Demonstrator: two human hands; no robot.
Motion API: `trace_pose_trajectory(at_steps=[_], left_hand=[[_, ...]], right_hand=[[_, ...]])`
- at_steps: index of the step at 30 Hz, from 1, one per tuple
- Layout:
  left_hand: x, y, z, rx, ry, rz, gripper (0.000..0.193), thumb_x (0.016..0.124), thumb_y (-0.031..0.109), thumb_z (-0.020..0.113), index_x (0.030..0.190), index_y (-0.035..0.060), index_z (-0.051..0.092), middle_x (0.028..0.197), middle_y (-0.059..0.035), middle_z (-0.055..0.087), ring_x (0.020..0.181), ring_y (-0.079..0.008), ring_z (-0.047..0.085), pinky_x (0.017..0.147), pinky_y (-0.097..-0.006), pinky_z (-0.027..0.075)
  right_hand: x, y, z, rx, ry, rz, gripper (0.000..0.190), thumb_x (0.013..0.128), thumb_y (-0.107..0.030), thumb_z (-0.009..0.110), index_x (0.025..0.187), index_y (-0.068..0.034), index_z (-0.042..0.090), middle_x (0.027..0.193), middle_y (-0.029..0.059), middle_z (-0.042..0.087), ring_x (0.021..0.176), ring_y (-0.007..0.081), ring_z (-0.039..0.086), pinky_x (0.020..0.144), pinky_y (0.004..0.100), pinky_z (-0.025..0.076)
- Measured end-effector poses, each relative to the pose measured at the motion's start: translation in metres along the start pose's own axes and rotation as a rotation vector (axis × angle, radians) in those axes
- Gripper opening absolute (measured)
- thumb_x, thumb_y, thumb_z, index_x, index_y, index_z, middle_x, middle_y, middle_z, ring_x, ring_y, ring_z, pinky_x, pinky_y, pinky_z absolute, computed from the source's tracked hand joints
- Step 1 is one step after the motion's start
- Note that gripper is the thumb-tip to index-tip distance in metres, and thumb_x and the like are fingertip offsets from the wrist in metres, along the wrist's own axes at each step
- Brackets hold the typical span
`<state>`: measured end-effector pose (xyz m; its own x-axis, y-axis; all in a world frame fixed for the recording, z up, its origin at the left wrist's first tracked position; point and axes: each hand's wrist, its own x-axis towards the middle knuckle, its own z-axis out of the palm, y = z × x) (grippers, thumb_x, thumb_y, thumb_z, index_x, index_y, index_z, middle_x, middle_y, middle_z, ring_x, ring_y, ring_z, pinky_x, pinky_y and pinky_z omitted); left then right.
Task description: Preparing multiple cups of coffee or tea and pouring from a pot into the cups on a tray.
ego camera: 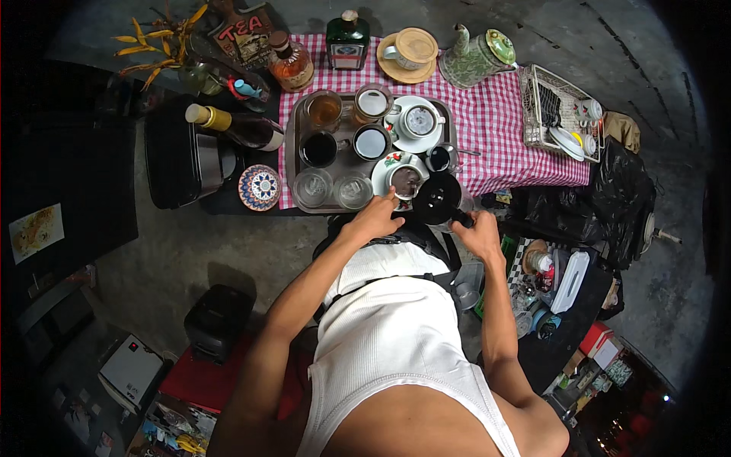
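My right hand (480, 233) grips the handle of a glass pot with a black lid (438, 199), tilted over the tray's near right corner. Left of it, a white cup with brown liquid (406, 181) rests on a floral saucer (381, 175). The index finger of my left hand (374, 218) reaches the cup's near left rim, thumb apart; whether it presses on the cup is unclear. Close by stand a small glass mug of dark liquid (439, 159) and two clear glasses, one (352, 191) nearest my left hand. The pot's spout is hidden.
The brown tray (292, 123) also bears glass mugs of dark drinks (318, 148) and a second white cup (421, 121). Around it on the checkered cloth (485, 123) stand bottles (348, 43), an enamel pot (471, 63) and a wire basket (534, 117). A wine bottle (243, 128) leans in from the left.
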<state>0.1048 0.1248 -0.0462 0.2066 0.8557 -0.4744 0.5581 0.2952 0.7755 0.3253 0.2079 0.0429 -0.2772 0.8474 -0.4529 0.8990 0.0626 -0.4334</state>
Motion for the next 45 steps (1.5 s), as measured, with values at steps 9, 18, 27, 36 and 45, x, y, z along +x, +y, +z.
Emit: trace_pose_trajectory(at_steps=[9, 18, 27, 36, 45], left_hand=[[0.001, -0.002, 0.004, 0.035, 0.032, 0.006, 0.051, 0.079, 0.022, 0.066, 0.117, -0.0089, 0.052, 0.142, -0.027, 0.027, 0.104, -0.0417, 0.056, 0.096, -0.042, 0.042], [-0.006, -0.001, 0.002, -0.026, -0.018, 0.0, 0.061, 0.08, 0.022, 0.065, 0.127, -0.0095, 0.044, 0.144, -0.0261, 0.027, 0.122, -0.0392, 0.045, 0.102, -0.0411, 0.038], [-0.047, 0.023, -0.015, -0.528, 0.198, 0.113, 0.057, 0.088, 0.028, 0.06, 0.129, -0.007, 0.043, 0.136, -0.0256, 0.041, 0.114, -0.0273, 0.055, 0.098, -0.0357, 0.042], [-0.104, 0.015, -0.012, -0.971, 0.38, 0.001, 0.089, 0.081, 0.054, 0.06, 0.14, -0.0005, 0.023, 0.132, -0.0223, 0.044, 0.104, -0.0266, 0.058, 0.088, -0.0346, 0.046], [-0.16, -0.01, -0.022, -1.221, 0.659, -0.027, 0.08, 0.08, 0.035, 0.07, 0.136, 0.0029, 0.024, 0.123, -0.0155, 0.046, 0.101, -0.0196, 0.056, 0.078, -0.0304, 0.05]], right_hand=[[-0.002, -0.008, -0.005, -0.024, -0.015, 0.03, 0.038, 0.064, -0.03, 0.069, 0.067, 0.007, 0.062, 0.049, 0.0181, 0.05, 0.047, 0.0277, 0.054, 0.053, 0.0394, 0.042], [-0.018, 0.024, 0.023, 0.273, 0.11, 0.024, 0.032, 0.066, -0.025, 0.07, 0.069, 0.007, 0.063, 0.046, 0.004, 0.046, 0.047, 0.0083, 0.042, 0.046, 0.0301, 0.036], [-0.052, 0.008, 0.032, 0.769, 0.125, 0.118, 0.022, 0.075, -0.014, 0.066, 0.06, 0.0, 0.058, 0.052, -0.0035, 0.049, 0.046, 0.0042, 0.041, 0.043, 0.0229, 0.029], [-0.075, -0.056, 0.072, 0.924, 0.061, -0.102, 0.022, 0.077, -0.012, 0.067, 0.062, -0.002, 0.056, 0.053, -0.0054, 0.047, 0.048, 0.0029, 0.039, 0.045, 0.0218, 0.028], [-0.084, -0.114, 0.094, 0.733, -0.149, -0.323, 0.02, 0.08, -0.017, 0.068, 0.071, 0.0, 0.062, 0.054, -0.0049, 0.049, 0.052, 0.0036, 0.04, 0.047, 0.0231, 0.031]])
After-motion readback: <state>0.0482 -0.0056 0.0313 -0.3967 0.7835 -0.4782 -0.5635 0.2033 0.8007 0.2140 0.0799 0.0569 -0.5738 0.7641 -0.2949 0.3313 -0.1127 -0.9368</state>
